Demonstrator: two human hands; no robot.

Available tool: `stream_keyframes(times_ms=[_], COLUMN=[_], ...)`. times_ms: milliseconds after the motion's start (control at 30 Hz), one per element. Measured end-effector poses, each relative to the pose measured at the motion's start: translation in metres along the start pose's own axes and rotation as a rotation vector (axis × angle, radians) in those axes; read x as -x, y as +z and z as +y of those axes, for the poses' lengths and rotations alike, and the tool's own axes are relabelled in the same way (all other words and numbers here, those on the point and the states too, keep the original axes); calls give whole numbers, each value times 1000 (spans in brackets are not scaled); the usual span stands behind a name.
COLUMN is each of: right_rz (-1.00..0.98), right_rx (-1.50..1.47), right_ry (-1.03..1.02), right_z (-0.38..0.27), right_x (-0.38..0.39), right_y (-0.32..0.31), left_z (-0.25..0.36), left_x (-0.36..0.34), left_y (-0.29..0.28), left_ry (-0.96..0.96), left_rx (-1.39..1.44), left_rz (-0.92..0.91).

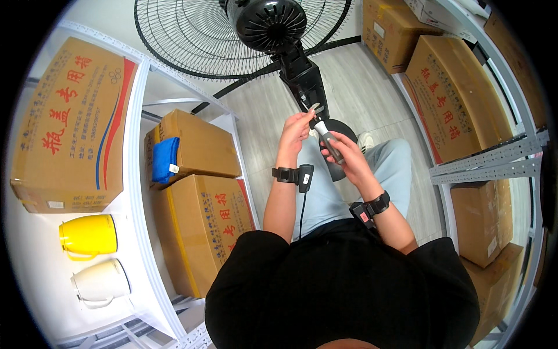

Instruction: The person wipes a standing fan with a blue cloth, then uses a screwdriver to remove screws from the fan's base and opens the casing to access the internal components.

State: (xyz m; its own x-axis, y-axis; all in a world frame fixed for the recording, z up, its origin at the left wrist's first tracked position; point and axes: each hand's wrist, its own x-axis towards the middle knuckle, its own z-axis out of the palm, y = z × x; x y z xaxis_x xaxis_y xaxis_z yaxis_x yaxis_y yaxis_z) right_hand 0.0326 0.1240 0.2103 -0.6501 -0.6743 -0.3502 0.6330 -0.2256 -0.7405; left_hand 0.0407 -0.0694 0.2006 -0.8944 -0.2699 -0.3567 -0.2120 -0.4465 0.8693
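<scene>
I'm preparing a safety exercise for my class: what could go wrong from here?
1. The small pale piece is pinched in the fingertips of the left hand, so it might slip and drop to the floor.
2. The right hand points the grey-and-white tool towards those fingertips; a slip could poke them.
3. The black cord hanging from the left wristband could snag as the arm moves.

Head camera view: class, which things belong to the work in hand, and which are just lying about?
Work in hand:
grey-and-white tool, held in the right hand
small pale piece, too small to identify, at the fingertips of the left hand
black fan, its stem by the hands

Lying about:
yellow jug
white jug
blue pouch-like item
cardboard boxes
</scene>
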Motion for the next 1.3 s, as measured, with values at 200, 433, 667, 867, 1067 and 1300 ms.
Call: stream_keyframes(times_ms=[200,433,667,867,1067,1300], right_rz=[-39,30,36,137,216,202], right_rx=[-38,138,227,357,387,361], right_ry=[66,-44,-72,-125,-208,-226], right_z=[-8,-9,-11,-18,-32,-33], right_x=[2,11,26,33,19,0], right_y=[1,-15,-26,-40,-39,-38], left_z=[-3,-4,-3,-20,-26,-25], left_x=[-1,-1,-9,-26,-39,-56], left_y=[-9,-10,7,5,25,33], left_ry=[21,39,114,142,29,42], left_rx=[102,315,302,252,387,411], left_rz=[-149,-174,-44,27,21,-4])
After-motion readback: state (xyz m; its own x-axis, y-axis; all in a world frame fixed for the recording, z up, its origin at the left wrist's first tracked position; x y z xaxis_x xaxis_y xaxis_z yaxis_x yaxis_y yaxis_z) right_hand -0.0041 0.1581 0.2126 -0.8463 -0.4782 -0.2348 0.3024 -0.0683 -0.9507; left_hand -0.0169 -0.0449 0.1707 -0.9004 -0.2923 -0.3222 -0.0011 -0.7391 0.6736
